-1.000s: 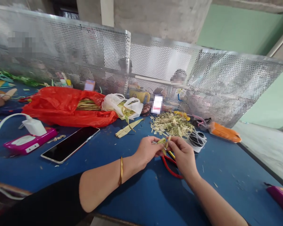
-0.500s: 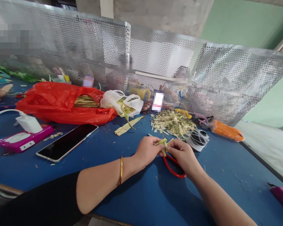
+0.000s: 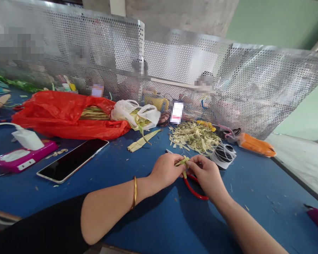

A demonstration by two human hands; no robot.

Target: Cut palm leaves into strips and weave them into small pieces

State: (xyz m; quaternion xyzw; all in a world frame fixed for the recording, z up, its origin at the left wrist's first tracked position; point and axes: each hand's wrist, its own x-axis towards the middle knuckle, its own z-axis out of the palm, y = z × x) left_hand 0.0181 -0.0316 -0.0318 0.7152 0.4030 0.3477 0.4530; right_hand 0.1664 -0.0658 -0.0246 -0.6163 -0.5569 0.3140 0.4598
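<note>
My left hand (image 3: 167, 170), with a gold bangle on the wrist, pinches a small folded piece of pale green dried leaf (image 3: 184, 162). From the other side my right hand (image 3: 207, 173) grips the same leaf piece between thumb and fingers. One short end of the leaf points down between the hands. Red-handled scissors (image 3: 194, 192) lie on the table just under them, partly hidden by my hands. A spool of pale thread (image 3: 223, 156) stands right behind my right hand. Beyond my hands is a heap of cut leaf scraps (image 3: 194, 137).
On the blue table (image 3: 153, 218) are a phone (image 3: 74, 160), a purple power strip (image 3: 23, 157) with a white plug, a red bag (image 3: 55, 120) and a white bag (image 3: 125, 112) of leaves, a loose leaf (image 3: 143, 140) and an orange packet (image 3: 257, 145). A perforated metal screen (image 3: 175, 60) runs behind.
Both hands remain on the leaf piece, with only slight finger movement at the fold. The camera view has shifted a little.
</note>
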